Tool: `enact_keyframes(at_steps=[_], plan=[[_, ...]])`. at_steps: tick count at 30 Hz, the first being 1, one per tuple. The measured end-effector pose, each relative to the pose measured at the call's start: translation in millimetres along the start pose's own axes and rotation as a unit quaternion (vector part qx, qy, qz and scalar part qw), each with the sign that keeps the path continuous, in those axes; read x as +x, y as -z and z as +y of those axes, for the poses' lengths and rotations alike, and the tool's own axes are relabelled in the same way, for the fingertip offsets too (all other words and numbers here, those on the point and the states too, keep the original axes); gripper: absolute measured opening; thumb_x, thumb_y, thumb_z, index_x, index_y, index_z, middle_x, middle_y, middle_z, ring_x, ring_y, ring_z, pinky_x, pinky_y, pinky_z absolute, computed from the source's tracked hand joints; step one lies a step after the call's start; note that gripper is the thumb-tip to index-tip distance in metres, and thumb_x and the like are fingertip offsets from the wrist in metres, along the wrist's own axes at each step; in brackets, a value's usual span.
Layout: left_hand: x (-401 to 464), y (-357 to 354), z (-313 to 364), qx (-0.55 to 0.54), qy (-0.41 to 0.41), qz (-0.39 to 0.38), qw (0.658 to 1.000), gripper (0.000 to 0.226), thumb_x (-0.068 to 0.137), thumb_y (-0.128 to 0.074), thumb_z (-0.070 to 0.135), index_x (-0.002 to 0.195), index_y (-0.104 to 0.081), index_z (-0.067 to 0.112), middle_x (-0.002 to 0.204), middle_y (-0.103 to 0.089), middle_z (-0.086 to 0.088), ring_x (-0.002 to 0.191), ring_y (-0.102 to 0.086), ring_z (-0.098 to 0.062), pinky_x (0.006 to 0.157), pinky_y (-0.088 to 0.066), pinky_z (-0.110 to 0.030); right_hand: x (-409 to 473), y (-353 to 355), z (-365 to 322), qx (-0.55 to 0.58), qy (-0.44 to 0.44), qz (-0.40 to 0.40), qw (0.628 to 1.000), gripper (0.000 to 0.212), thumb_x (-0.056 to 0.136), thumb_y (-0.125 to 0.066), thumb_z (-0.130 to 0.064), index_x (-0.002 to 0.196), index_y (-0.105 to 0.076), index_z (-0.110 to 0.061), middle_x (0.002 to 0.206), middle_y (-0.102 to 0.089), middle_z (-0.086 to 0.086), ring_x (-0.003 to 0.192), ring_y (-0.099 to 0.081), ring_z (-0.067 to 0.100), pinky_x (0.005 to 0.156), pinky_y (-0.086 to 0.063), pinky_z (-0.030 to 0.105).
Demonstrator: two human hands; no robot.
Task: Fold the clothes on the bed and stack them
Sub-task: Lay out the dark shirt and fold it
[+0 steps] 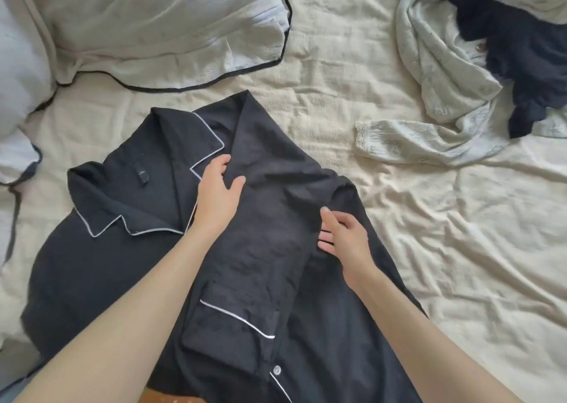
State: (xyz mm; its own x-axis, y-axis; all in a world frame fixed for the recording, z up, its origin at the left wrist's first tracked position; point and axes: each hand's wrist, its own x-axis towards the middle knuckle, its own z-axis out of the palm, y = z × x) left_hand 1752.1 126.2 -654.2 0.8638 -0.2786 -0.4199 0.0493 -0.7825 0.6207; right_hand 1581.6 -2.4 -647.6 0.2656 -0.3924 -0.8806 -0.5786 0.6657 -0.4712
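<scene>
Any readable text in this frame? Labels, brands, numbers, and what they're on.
Nothing legible in the head view.
Neck label inside the collar of the dark pyjama shirt: a faint light mark, too small and blurred to read.
Pale printed garment in the pile at right: a pattern, no lettering that can be made out.
Shirt button, pocket and bedsheet: no text seen.

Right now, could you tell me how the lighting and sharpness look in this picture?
Head view: soft, even daylight, no glare or hard shadows; the dark pyjama shirt loses fold detail in its blacks; wide-angle stretch enlarges the forearms at the bottom edge; the left hand and right hand look slightly soft.
</scene>
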Motion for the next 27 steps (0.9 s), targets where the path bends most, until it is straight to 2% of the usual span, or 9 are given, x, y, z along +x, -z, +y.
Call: enact_keyframes(at_steps=[3,7,10,12,14,17,21,24,27], plan=[[-41.9,7.5,-29.8,0.012,0.049,-0.005,0.999,0.046,0.093,-0.059,0.023,0.136,-0.045,0.016,0.131,-0.054,-0.008,0.123,-0.048,-0.023,0.099,-0.035,-0.026,-19.2,3.2,29.0,-0.065,-0.036,-0.04,0.996,0.014,0.09,-0.062,-0.028,0.094,-0.061,-0.015,0.089,-0.065,0.002,0.079,-0.067,0.014,0.072,-0.055,0.025],[-90.0,21.1,-69.0,0.018,0.153,-0.005,0.988,0.039,0.094,-0.056,0.032,0.127,-0.054,0.011,0.123,-0.059,-0.011,0.115,-0.051,-0.025,0.087,-0.033,-0.026,-43.9,-2.4,67.1,-0.133,-0.079,-0.073,0.985,0.016,0.091,-0.061,-0.03,0.092,-0.061,-0.014,0.089,-0.064,0.003,0.076,-0.066,0.013,0.07,-0.054,0.024],[-125.1,33.3,-95.7,0.014,0.2,0.001,0.98,0.032,0.093,-0.057,0.03,0.116,-0.06,0.009,0.106,-0.066,-0.008,0.097,-0.054,-0.022,0.081,-0.036,-0.027,-62.6,-12.1,92.7,-0.153,-0.101,-0.083,0.98,0.019,0.092,-0.059,-0.028,0.094,-0.058,-0.008,0.081,-0.055,0.003,0.068,-0.059,0.014,0.072,-0.054,0.027],[-146.9,39.6,-112.8,0.012,0.226,-0.011,0.974,0.03,0.093,-0.057,0.029,0.113,-0.062,0.008,0.095,-0.064,-0.003,0.095,-0.054,-0.022,0.079,-0.037,-0.027,-71.3,-19.8,106.5,-0.183,-0.092,-0.081,0.975,0.026,0.093,-0.058,-0.024,0.073,-0.046,-0.012,0.07,-0.043,0.003,0.06,-0.049,0.015,0.067,-0.052,0.029],[-163.5,45.1,-128.0,0.009,0.246,-0.022,0.969,0.029,0.093,-0.058,0.026,0.114,-0.063,0.006,0.1,-0.065,-0.006,0.103,-0.056,-0.026,0.083,-0.038,-0.028,-77.5,-28.5,117.7,-0.202,-0.079,-0.066,0.974,0.04,0.092,-0.058,-0.02,0.064,-0.03,-0.017,0.065,-0.035,0.003,0.056,-0.041,0.016,0.06,-0.05,0.027],[-179.2,54.4,-144.5,-0.004,0.244,-0.012,0.97,0.028,0.093,-0.058,0.022,0.115,-0.063,0.006,0.108,-0.065,-0.01,0.097,-0.055,-0.023,0.086,-0.039,-0.028,-87.4,-39.1,130.8,-0.214,-0.054,-0.052,0.974,0.045,0.09,-0.06,-0.016,0.062,-0.025,-0.018,0.062,-0.032,0.001,0.057,-0.037,0.018,0.06,-0.049,0.028],[-192.1,65.7,-159.2,-0.011,0.224,-0.001,0.974,0.026,0.093,-0.058,0.019,0.116,-0.062,0.008,0.11,-0.065,-0.01,0.095,-0.053,-0.02,0.087,-0.04,-0.029,-103.0,-44.8,145.7,-0.263,-0.028,-0.055,0.963,0.043,0.09,-0.061,-0.02,0.063,-0.027,-0.017,0.062,-0.041,0.002,0.057,-0.05,0.019,0.063,-0.046,0.032],[-202.9,67.1,-163.2,0.042,0.195,0.001,0.98,0.027,0.092,-0.059,0.016,0.118,-0.057,0.011,0.113,-0.06,-0.01,0.096,-0.052,-0.021,0.085,-0.04,-0.03,-114.3,-41.7,154.6,-0.379,0.037,-0.019,0.924,0.032,0.089,-0.06,-0.032,0.071,-0.038,-0.016,0.072,-0.058,0.003,0.068,-0.061,0.021,0.063,-0.044,0.03],[-208.4,63.0,-158.2,0.135,0.109,0.046,0.984,0.03,0.091,-0.06,0.018,0.12,-0.055,0.014,0.117,-0.055,-0.011,0.109,-0.049,-0.028,0.091,-0.042,-0.04,-120.9,-41.2,157.8,-0.425,0.151,0.035,0.892,0.022,0.091,-0.058,-0.034,0.087,-0.044,-0.017,0.081,-0.058,-0.002,0.078,-0.059,0.02,0.058,-0.034,0.027]])
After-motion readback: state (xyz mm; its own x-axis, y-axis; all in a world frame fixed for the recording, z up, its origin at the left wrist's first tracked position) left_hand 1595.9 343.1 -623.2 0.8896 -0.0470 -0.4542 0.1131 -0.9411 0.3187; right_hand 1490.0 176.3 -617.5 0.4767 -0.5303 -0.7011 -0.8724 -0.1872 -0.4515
